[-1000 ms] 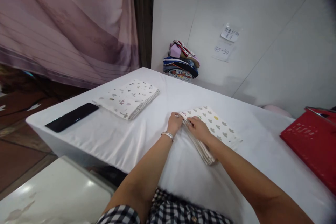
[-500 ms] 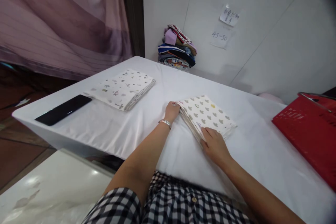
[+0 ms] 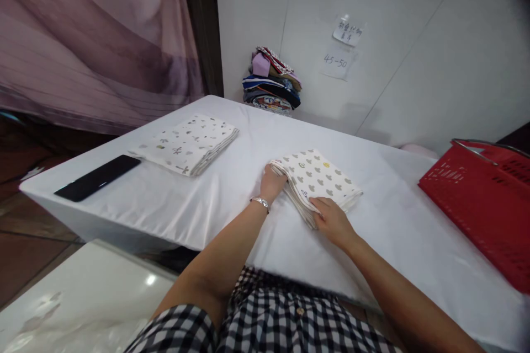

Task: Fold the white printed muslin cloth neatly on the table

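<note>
A folded white cloth (image 3: 321, 179) with grey bear-like prints and one yellow print lies in front of me, its layers showing along the near left side. My left hand (image 3: 273, 183) has its fingers tucked in at the left corner, where the top layers are raised. At the near corner, my right hand (image 3: 331, 220) pinches the edge, thumb on the side towards me. Some fingertips of both hands are hidden by the fabric. Farther left rests a second folded cloth (image 3: 188, 143), white with small scattered prints, touched by neither hand.
A white-covered table (image 3: 256, 231) carries both cloths. A black phone-like slab (image 3: 98, 177) lies near its left end. At the right stands a red plastic basket (image 3: 476, 204) with a metal handle. Stacked fabrics (image 3: 273, 85) sit beyond the far edge, by the wall.
My left hand has slid its fingers farther under the corner and lifted the layers, so the near left edge now bows. My right hand still grips the near corner. The view has shifted slightly.
</note>
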{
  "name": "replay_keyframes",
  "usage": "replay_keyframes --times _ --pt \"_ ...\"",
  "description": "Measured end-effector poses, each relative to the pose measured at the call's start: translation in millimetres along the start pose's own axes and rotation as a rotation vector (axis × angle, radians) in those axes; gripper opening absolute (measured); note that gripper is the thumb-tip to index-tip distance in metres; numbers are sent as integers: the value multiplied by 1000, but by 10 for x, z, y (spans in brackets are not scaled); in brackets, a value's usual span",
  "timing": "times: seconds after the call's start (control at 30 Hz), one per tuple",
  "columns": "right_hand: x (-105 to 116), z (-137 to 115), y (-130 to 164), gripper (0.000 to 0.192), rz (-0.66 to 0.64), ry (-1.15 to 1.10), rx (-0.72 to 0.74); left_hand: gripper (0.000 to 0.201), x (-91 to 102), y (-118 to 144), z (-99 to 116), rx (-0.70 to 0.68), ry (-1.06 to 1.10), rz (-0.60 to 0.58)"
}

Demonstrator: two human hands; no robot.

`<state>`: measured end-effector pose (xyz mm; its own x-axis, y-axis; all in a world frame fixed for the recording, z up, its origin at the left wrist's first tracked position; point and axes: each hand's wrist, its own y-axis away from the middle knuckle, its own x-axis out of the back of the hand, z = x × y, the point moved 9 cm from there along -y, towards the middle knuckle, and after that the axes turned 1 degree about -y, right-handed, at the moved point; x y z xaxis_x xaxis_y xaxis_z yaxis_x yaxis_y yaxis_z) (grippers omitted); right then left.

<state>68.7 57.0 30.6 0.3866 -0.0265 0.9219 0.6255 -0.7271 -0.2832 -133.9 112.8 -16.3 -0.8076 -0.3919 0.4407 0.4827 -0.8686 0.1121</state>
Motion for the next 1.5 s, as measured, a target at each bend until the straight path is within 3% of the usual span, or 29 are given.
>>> replay_keyframes --times 0.27,0.53,0.73,0.9,1.27,1.5 --pt "36 87 -8 36 37 -190 -92 75 -141 422 106 -42 -10 -58" --pt "121 138 -80 32 -73 -387 -112 82 -296 658 186 -119 -14 -98" --pt "64 -16 -67 36 -119 -116 -21 93 -359 697 182 -109 -57 -128" --pt "22 -136 40 40 -42 96 33 98 -357 664 120 -62 -56 -151" --pt "-25 -141 175 49 17 139 111 90 -312 659 1 -12 26 -158" --pt "-58 -195 190 53 -58 109 165 77 -282 663 -9 -39 50 -123"
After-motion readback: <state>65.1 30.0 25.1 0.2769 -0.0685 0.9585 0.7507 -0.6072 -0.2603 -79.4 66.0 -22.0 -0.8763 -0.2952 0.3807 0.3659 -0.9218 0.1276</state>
